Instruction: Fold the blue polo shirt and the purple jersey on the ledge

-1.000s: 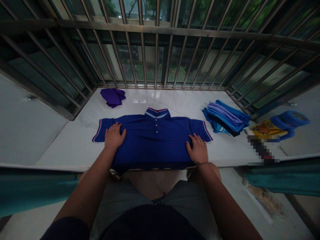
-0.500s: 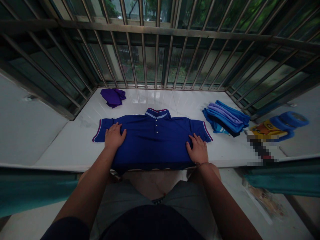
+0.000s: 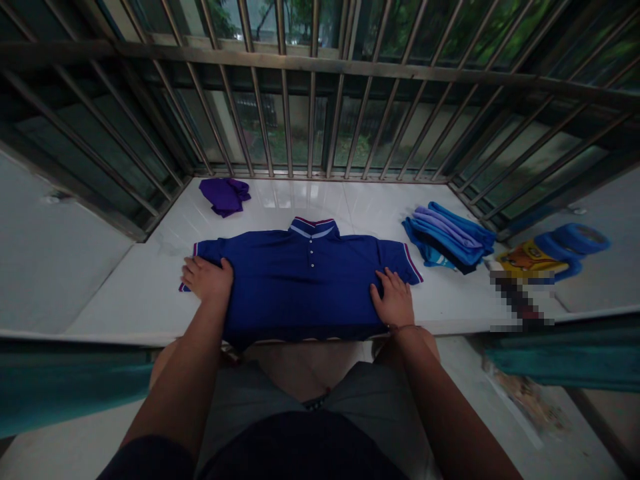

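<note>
A dark blue polo shirt (image 3: pixel 305 273) lies face up on the white window ledge (image 3: pixel 150 293), collar toward the bars, its hem hanging over the front edge. My left hand (image 3: pixel 207 279) rests on the shirt's left sleeve, fingers curled over the sleeve's cuff. My right hand (image 3: pixel 395 300) lies flat on the shirt's right side, below the other sleeve, with fingers spread.
A crumpled purple garment (image 3: pixel 225 195) sits at the back left of the ledge. A stack of folded blue and lilac clothes (image 3: pixel 447 237) lies at the right. Metal window bars (image 3: pixel 310 100) close the back and sides. A printed blue and yellow bag (image 3: pixel 550 253) lies far right.
My left hand has slid left from the shirt's body onto the left sleeve, which is now partly drawn in. My right hand has stayed put.
</note>
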The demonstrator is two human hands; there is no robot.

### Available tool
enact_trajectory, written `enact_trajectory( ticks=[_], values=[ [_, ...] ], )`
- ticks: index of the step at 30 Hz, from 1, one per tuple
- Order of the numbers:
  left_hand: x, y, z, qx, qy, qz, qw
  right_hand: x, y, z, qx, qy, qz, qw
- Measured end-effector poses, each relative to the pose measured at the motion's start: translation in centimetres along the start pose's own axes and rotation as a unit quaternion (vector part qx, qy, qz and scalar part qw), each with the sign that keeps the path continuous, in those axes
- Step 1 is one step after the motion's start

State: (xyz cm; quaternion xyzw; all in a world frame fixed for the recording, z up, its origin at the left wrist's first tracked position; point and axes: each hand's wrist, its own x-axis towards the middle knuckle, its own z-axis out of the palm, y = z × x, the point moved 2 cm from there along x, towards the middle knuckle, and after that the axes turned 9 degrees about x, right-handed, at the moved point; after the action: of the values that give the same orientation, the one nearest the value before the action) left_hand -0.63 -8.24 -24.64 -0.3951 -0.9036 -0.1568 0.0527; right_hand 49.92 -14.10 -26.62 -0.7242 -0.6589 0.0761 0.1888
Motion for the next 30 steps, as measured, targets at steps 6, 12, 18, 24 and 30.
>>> enact_trajectory(
  ticks=[6, 12, 18, 24, 30],
  values=[
    [0.6, 0.2, -0.3, 0.055, -0.023, -0.009, 0.998, 0.0, -0.2, -0.1, 0.010, -0.010, 0.015, 1.000],
    [2.8, 1.0, -1.5, 0.143, -0.095, 0.085, 0.982, 0.0, -0.5, -0.4, 0.006, -0.017, 0.017, 1.000],
    [3.7, 3.6, -3.7, 0.002, -0.195, 0.201, 0.960, 0.0, -0.4, -0.3, 0.007, -0.015, 0.018, 1.000],
    [0.0, 3.0, -4.3, -0.337, -0.257, 0.271, 0.864, 0.0, -0.3, -0.2, 0.002, -0.010, 0.015, 1.000],
    [-4.0, 0.2, -0.9, -0.192, -0.208, 0.394, 0.874, 0.0, 0.0, -0.1, 0.016, -0.007, 0.016, 1.000]
  ],
)
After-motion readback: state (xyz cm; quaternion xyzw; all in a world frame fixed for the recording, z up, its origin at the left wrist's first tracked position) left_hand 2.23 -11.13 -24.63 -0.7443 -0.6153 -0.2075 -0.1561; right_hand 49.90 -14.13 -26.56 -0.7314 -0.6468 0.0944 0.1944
